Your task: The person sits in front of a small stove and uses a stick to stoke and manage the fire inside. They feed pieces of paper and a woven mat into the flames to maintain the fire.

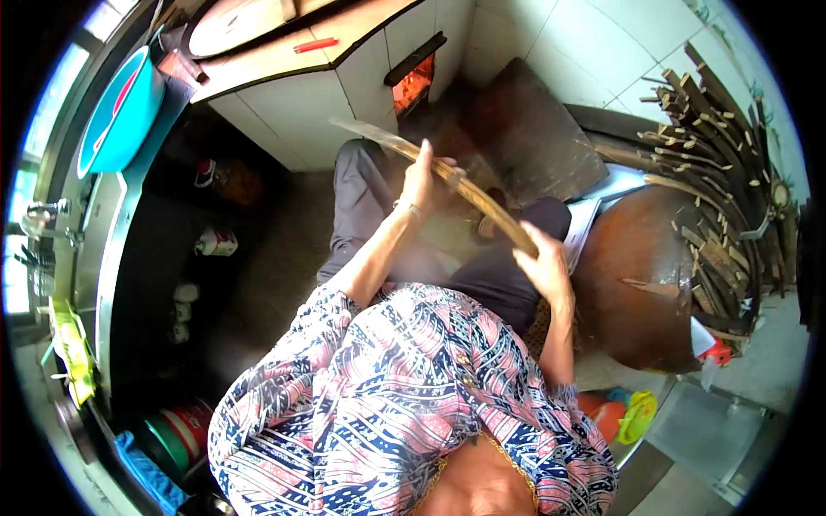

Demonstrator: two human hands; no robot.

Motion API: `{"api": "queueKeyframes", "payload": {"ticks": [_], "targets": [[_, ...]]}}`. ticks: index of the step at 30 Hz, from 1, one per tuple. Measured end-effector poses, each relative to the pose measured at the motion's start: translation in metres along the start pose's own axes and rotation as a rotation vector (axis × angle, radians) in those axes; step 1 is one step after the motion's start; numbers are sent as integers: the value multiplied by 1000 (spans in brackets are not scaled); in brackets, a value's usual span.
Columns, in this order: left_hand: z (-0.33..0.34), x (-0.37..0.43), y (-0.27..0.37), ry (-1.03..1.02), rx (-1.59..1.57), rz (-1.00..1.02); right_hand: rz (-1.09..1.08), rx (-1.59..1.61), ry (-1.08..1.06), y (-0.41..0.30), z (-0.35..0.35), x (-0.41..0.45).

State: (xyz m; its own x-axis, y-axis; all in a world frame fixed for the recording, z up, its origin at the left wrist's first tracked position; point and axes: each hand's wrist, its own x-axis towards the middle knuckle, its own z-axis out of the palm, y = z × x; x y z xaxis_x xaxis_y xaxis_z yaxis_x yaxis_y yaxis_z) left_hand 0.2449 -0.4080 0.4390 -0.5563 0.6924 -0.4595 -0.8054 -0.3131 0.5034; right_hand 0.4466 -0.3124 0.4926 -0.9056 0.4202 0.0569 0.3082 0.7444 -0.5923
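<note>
A long, slim strip of split wood or bamboo point(485, 202) slants across in front of my knees. My left hand point(421, 179) grips it near its middle, thumb up along the side. My right hand point(547, 263) is closed around its near end. The pale far end of the strip extends up and left, towards the white-tiled stove point(290, 119). Beyond it, flames glow orange in the stove's small fire opening point(413, 84). The far end looks blurred.
A dark board point(526, 138) lies right of the fire opening. Bundled sticks point(710, 138) are piled at right, beside a large brown rounded vessel point(629, 284). A turquoise basin point(132, 119) stands on the left counter. A red lighter-like object point(316, 45) lies on the stove top.
</note>
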Motion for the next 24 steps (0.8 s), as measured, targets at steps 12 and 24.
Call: {"api": "queueKeyframes", "payload": {"ticks": [12,24], "targets": [[-85,47,-80,-103,601,-28,351,645,55,28,118,-22],[-210,66,-76,233,730,-90,764,985,-58,38,211,71]]}}
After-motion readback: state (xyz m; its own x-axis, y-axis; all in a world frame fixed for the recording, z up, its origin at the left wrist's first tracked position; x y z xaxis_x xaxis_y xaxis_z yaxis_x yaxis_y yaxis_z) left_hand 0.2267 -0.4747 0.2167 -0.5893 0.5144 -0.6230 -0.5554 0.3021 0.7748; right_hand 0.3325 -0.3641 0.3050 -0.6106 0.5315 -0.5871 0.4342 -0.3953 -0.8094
